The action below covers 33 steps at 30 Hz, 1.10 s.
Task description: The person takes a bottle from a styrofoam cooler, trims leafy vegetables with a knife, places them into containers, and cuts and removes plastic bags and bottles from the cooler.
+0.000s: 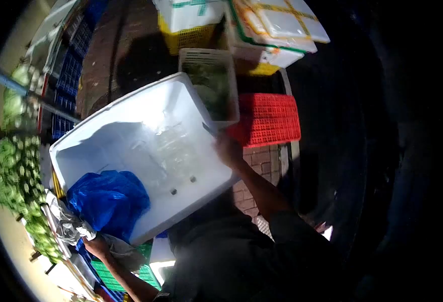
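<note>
A large white foam box (146, 131) is tilted in front of me, its open inside facing up with wet-looking patches and two small dark holes in it. My right hand (228, 151), slightly blurred, is closed around the rim at the box's right end. Inside the lower left corner lies a crumpled blue plastic bag (110, 199). At the lower left my left hand (96, 245) is closed on a crumpled grey plastic bag (68, 221) beside the box's corner. Whether those fingers also grip the box is hidden.
A white crate of greens (211, 85) and a red crate (269, 121) stand beyond the right end. Taped foam boxes (282, 30) sit on yellow crates behind. Leafy vegetables (20, 171) line the left, near blue crates (69, 75). A green crate (108, 274) is below.
</note>
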Tool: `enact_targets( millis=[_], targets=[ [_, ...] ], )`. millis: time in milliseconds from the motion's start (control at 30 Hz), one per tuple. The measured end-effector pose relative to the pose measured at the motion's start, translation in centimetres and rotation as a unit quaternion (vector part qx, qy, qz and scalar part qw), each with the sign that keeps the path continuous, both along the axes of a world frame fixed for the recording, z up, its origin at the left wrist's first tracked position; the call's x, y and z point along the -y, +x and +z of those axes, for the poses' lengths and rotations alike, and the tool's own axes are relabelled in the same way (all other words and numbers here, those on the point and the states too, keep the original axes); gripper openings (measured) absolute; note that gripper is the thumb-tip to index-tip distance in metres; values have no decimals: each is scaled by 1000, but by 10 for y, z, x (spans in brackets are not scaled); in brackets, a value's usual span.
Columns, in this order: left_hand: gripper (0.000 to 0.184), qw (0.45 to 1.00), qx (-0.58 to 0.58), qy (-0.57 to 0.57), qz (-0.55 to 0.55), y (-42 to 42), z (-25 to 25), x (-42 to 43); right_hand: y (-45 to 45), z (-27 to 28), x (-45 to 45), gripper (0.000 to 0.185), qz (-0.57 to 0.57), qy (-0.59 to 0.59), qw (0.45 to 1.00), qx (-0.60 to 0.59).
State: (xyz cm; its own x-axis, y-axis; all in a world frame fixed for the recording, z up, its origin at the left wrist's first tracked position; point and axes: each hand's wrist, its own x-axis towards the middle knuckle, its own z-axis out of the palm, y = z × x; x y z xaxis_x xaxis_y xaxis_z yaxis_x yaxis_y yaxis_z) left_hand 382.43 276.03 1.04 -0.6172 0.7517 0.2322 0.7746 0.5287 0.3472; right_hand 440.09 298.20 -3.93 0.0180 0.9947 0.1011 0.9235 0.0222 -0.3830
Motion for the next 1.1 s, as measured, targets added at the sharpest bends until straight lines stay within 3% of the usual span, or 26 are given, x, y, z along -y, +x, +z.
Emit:
enact_targets(
  millis=[67,100,167,200,300,500,533,633,733,767,900,933,967,1000,1067,1100],
  targets=[
    [33,1000,29,-4,-4,10,30,-25,10,32,34,20,-60,-41,997,-4],
    [33,999,2,21,-50,-13,11,-23,19,54,52,19,-99,-65,993,-24],
    [37,993,64,39,-89,-6,35,-33,35,78,102,19,-158,-93,983,-20],
    [38,989,41,32,-136,2,50,-34,40,88,134,19,-191,-110,975,-18],
    [38,973,43,32,-225,-6,64,-37,31,134,238,22,-290,-61,954,-40],
    [39,917,51,49,-393,-26,134,-33,-58,155,467,24,-468,-14,878,-99],
    [39,912,63,41,-403,-5,159,-36,-29,210,472,24,-474,-17,878,-73],
    [39,885,76,36,-457,10,192,-34,-31,251,530,24,-517,-3,855,-51],
    [39,854,104,30,-508,30,229,17,-53,292,666,24,-539,52,840,-36],
    [39,847,116,14,-519,48,225,-6,-42,289,639,25,-539,54,840,-32],
    [39,761,250,22,-599,142,234,-4,21,321,701,31,-601,-54,797,-35],
    [40,749,261,19,-609,163,236,-4,31,299,729,32,-603,-38,796,-18],
    [41,785,154,-2,-600,183,261,10,34,285,760,34,-605,-24,796,-2],
    [42,808,45,-23,-587,205,287,24,28,310,779,34,-618,-33,786,2],
    [40,761,65,-68,-642,304,280,17,108,321,797,35,-637,-76,767,-20],
    [39,748,63,-68,-658,336,284,19,106,375,786,36,-672,-80,736,-30]
  ],
)
